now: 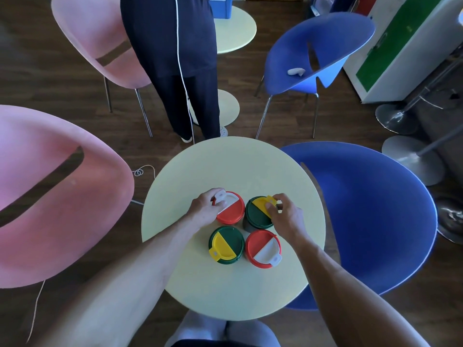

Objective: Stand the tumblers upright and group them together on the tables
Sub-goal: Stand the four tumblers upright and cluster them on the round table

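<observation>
Several tumblers stand upright in a tight cluster on the round pale yellow table (233,161). The back left one has a red lid with a white flap (233,211), and my left hand (205,209) grips its rim at the flap side. The back right one has a green lid with a yellow flap (256,211), and my right hand (283,216) holds it by the flap edge. In front stand a green-and-yellow lidded tumbler (226,245) and a red-and-white lidded tumbler (263,249), both untouched.
Pink chairs (55,196) stand to the left and blue chairs (370,216) to the right of the table. A person in dark clothes (175,58) stands just beyond the table's far edge. A second yellow table (235,28) lies farther back. Metal stand bases (411,156) sit at the right.
</observation>
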A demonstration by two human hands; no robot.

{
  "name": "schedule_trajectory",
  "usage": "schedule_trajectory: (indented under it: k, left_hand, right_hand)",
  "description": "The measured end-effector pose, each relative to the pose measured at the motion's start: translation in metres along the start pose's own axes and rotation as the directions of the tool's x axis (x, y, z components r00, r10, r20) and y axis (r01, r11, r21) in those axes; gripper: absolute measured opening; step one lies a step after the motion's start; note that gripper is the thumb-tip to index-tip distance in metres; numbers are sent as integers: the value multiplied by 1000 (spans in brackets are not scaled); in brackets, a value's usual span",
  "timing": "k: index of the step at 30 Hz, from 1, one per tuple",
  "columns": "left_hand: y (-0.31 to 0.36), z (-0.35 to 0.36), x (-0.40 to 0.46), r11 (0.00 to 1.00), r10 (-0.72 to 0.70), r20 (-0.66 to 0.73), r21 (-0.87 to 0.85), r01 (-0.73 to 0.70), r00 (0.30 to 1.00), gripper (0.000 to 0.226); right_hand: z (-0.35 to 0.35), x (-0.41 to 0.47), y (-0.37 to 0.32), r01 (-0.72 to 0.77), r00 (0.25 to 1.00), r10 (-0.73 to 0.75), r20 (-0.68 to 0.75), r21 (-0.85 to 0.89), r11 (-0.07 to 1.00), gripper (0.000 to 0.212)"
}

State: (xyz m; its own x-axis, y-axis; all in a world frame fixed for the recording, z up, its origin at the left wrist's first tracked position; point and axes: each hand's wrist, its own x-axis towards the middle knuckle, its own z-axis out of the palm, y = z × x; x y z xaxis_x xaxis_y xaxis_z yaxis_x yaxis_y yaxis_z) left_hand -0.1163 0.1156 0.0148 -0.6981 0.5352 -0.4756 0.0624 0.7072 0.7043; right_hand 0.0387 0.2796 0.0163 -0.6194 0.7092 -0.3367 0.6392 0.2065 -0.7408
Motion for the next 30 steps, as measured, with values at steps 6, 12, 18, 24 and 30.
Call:
schedule_trajectory:
  k: [6, 12, 18, 24, 30]
  left_hand:
    - [-2, 1, -5, 1000, -7, 8, -11, 8, 1000, 46]
    - [-3, 2, -6, 999, -35, -5, -19, 35, 999, 45]
    - [-2, 2, -8, 999, -45, 10, -2, 45, 999, 50]
    - [-12, 1, -19, 994, -68, -23, -92, 66, 997, 56]
    - [-27, 10, -56, 1000, 12, -133, -23, -15, 991, 83]
  right_hand:
    - [0, -2, 1, -6, 1000, 6, -4, -6, 1000, 31]
    - [2, -3, 0, -1, 1000, 1, -23, -30, 1000, 31]
    - [2, -7, 0, -35, 999, 35, -11, -30, 999, 36]
    - [2, -21, 7, -20, 998, 20, -58, -7, 1000, 43]
    - [-3, -61, 19, 80, 994, -86, -71, -83, 993, 57]
